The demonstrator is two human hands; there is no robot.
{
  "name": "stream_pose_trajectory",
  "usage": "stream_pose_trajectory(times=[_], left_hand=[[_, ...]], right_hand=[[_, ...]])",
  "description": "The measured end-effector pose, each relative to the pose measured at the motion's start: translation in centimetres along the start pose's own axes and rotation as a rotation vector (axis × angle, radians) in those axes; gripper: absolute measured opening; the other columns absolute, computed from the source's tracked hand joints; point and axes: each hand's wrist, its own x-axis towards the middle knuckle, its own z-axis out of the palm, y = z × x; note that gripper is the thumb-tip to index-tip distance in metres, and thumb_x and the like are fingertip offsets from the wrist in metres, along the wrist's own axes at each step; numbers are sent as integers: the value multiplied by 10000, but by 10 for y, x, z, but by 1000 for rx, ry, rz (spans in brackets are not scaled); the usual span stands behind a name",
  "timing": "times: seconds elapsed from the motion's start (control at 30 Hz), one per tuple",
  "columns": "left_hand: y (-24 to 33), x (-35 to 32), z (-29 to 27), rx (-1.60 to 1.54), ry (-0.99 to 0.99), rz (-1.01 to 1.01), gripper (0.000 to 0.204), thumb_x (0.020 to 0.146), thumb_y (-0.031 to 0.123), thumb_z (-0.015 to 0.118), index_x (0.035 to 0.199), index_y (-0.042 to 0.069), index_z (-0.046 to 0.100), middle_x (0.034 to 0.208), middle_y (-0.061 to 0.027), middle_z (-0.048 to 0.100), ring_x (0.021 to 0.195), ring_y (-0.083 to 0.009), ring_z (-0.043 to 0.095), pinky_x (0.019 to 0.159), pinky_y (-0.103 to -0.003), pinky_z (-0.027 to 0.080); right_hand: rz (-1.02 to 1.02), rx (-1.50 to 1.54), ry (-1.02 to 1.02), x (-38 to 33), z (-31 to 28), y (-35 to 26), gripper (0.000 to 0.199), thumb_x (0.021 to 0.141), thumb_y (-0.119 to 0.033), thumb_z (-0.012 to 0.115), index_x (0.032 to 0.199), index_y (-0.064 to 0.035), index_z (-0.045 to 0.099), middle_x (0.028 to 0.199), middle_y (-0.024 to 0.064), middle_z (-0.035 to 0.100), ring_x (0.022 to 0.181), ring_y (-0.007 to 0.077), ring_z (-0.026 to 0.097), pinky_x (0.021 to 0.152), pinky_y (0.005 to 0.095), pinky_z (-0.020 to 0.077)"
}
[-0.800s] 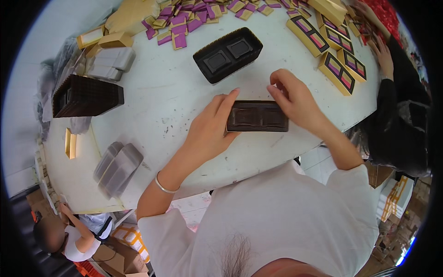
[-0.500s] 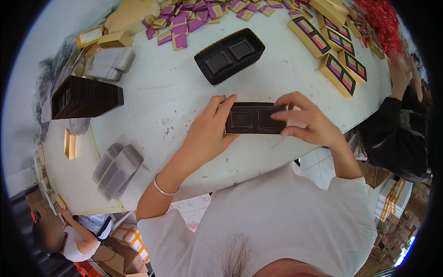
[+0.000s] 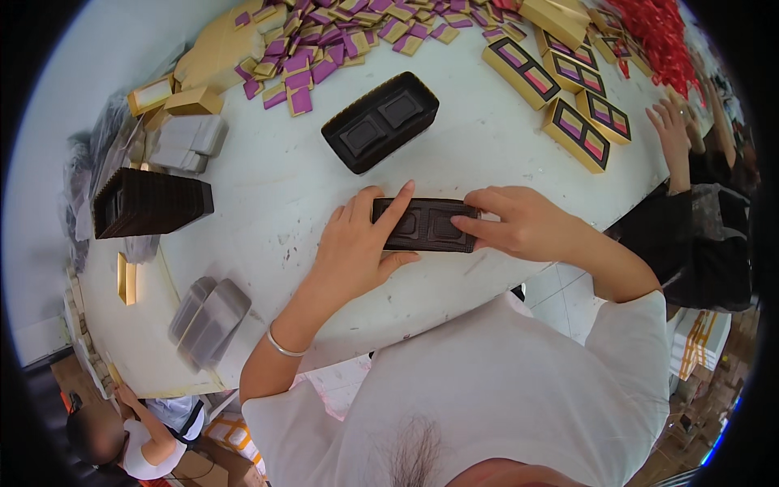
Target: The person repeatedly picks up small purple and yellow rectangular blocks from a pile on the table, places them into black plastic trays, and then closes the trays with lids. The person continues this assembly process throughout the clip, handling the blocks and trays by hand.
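Observation:
A dark brown plastic tray (image 3: 428, 225) with two square wells lies flat on the white table (image 3: 276, 203), held between both my hands. My left hand (image 3: 357, 243) grips its left end, forefinger laid along the top. My right hand (image 3: 519, 223) holds the right end, fingers pressing into the right well. Just beyond the tray sits a stack of the same dark trays (image 3: 380, 122), tilted and apart from my hands.
A tall stack of dark trays (image 3: 150, 203) lies on its side at the left. Grey lids (image 3: 209, 318) lie near the front edge, more grey lids (image 3: 185, 142) further back. Purple-and-gold packets (image 3: 324, 45) cover the far side; gold boxes (image 3: 578, 130) at right. Another person's hand (image 3: 673, 130) reaches in from the right.
My right hand slid from the tray's far right corner down onto its right well. My left forefinger now lies across the tray's left end. The tray stays in place.

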Motion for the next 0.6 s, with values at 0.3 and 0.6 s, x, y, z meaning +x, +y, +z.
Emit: stream_pose_trajectory(times=[0.3, 0.6], left_hand=[[11, 11, 15, -28, 182, 163, 915, 592, 511, 795, 1337, 85, 477, 1295, -164, 465, 1209, -403, 431, 971, -490, 400], [15, 18, 14, -32, 135, 115, 812, 645, 518, 755, 1285, 76, 521, 1274, -177, 466, 1215, -420, 393, 982, -535, 341]], right_hand=[[-102, -119, -40, 8, 7, -9, 370, 710, -153, 726, 1028, 9, 628, 849, 107, 495, 679, 228, 547, 578, 327, 461], [-183, -58, -140, 12, -3, 14, 321, 746, -75, 639, 1059, -2, 635, 766, 72, 518, 676, 206, 563, 554, 314, 460]])
